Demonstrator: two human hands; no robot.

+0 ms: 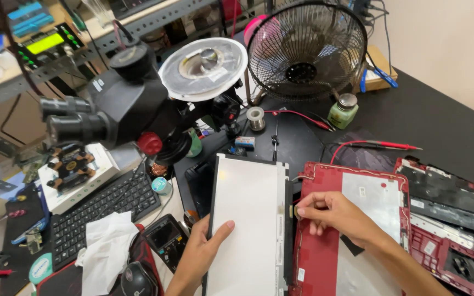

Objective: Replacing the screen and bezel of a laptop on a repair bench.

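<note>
Left hand point(207, 249) is flat on the panel point(248, 219), fingers spread, thumb lying across its pale face and the palm wrapping the near left edge. That looks like a steadying hold, pinning the panel rather than lifting it. The panel lies face up in the middle of the surface point(412, 115), long side running away from the person, its far end close to the microscope point(127, 104).

Right hand point(330, 214) is curled, fingertips pinched together right at the seam where the panel meets the red lid point(357, 219). Whether something small sits between those fingertips I cannot tell; it is too fine to see. The lid lies inside up, touching the panel's right edge, silvery foil across its middle. Side by side like this, the two parts leave the joint between them open to the fingers.

Further right, more red casing point(451, 219) lies opened out, well clear of the hands. Two red probes point(379, 144) rest on the dark surface beyond the lid, leads trailing back toward the fan point(306, 49). A green jar point(343, 111) stands just in front of the fan, a solder spool point(255, 117) beside the microscope's base. On the left, a keyboard point(102, 205), a crumpled tissue point(105, 246) and a mouse point(138, 279) crowd the near corner, with a small meter point(165, 238) just beside the left wrist.
</note>
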